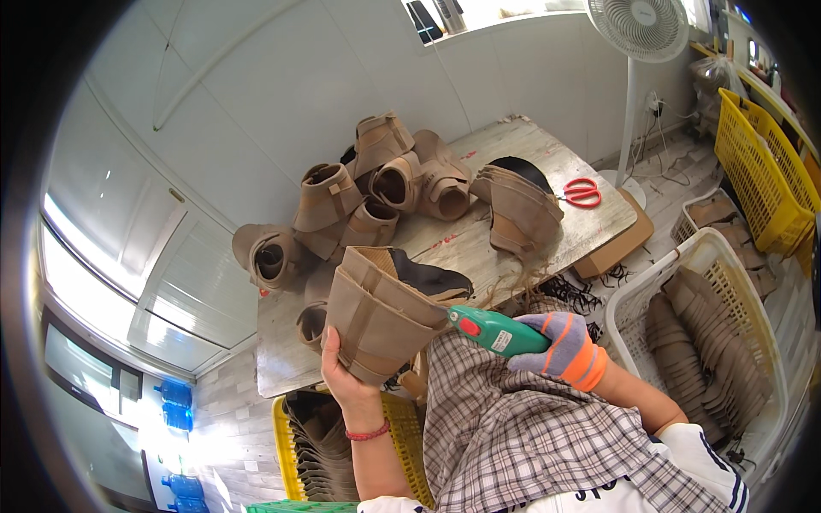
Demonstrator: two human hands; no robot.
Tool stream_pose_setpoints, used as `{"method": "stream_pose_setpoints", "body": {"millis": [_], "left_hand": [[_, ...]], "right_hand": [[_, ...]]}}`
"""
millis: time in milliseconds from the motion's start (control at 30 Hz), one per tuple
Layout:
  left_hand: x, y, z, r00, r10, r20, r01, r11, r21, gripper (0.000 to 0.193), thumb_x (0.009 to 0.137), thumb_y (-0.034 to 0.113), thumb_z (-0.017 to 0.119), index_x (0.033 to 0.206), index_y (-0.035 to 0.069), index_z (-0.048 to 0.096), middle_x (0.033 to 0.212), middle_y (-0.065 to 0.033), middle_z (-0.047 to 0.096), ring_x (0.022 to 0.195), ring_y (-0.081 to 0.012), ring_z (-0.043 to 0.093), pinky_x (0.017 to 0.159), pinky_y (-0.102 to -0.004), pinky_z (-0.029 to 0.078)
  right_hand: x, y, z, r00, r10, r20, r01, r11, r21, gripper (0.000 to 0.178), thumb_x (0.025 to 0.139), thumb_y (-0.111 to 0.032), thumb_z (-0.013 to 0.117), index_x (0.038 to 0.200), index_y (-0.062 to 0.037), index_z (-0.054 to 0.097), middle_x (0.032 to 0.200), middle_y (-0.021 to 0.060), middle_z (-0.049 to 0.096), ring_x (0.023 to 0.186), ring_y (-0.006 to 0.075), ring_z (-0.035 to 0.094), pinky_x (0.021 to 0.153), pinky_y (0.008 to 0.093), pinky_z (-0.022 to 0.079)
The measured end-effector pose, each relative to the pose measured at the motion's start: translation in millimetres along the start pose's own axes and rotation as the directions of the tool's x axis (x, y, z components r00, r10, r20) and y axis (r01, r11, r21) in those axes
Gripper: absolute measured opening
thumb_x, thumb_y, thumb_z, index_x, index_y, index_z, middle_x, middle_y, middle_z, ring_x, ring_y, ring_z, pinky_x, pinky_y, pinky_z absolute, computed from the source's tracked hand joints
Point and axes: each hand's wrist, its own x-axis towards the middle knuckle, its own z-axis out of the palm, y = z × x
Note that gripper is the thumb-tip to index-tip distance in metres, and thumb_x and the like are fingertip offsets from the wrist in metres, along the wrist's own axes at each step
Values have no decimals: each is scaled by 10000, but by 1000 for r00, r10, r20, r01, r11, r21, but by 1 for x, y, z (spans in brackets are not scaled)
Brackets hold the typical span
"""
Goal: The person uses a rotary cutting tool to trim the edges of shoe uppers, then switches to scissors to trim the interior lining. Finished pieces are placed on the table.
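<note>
My left hand [346, 376], bare with a red bracelet at the wrist, grips a tan boot upper [385, 312] with black lining from below and its left side. Over my lap, my right hand [560, 350], in a grey and orange striped glove, is closed around a green handheld power tool [500, 332] with a red button. The tool's tip meets the right edge of the boot upper. What the tip does there is too small to make out. Loose threads [517, 278] hang from more uppers [522, 205] on the table just beyond.
On the worn table [445, 244], several formed boot uppers [380, 184] are heaped at back left; red-handled scissors [582, 193] lie right. A white basket [611, 316] of stacked uppers stands right, a yellow crate [280, 427] of them lower left. A standing fan [633, 94] is behind.
</note>
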Motion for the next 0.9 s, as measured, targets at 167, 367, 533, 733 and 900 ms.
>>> {"method": "stream_pose_setpoints", "body": {"millis": [167,367,533,733,900], "left_hand": [[-16,-18,-3,881,402,249,-463,629,624,358,984,179,528,1260,-50,531,1247,-142,591,1104,-246,596,957,-371,468],[-46,-30,0,874,393,286,-482,626,613,330,922,91,628,1209,-61,571,1181,-135,622,1048,-213,599,902,-331,464],[-20,14,22,733,472,490,-649,270,711,410,883,52,643,1256,-88,548,1202,-138,630,1113,-223,581,990,-346,418],[179,111,116,702,470,535,-461,-273,844,357,889,242,707,728,-49,576,624,-28,493,612,-128,401,564,-343,377],[207,106,112,679,639,363,-503,43,863,281,887,232,715,850,-41,661,643,25,488,564,-112,399,516,-330,348]], "right_hand": [[-3,-3,5,980,200,12,-199,959,202,586,721,-313,855,1161,7,639,919,106,718,790,113,671,726,264,537],[-4,-7,3,948,318,-13,-286,871,400,589,732,-237,860,1193,28,608,978,82,702,831,98,649,743,240,537],[-13,4,-10,925,366,-102,-280,838,469,587,738,-192,853,1204,39,580,968,76,690,780,94,644,674,227,534],[-18,6,-16,876,469,-112,-345,772,534,560,744,-145,847,1199,25,568,906,51,676,715,71,609,602,215,499],[-15,7,-16,897,424,-127,-281,768,576,542,755,-163,840,1187,28,575,905,47,677,714,70,606,620,213,500]]}}
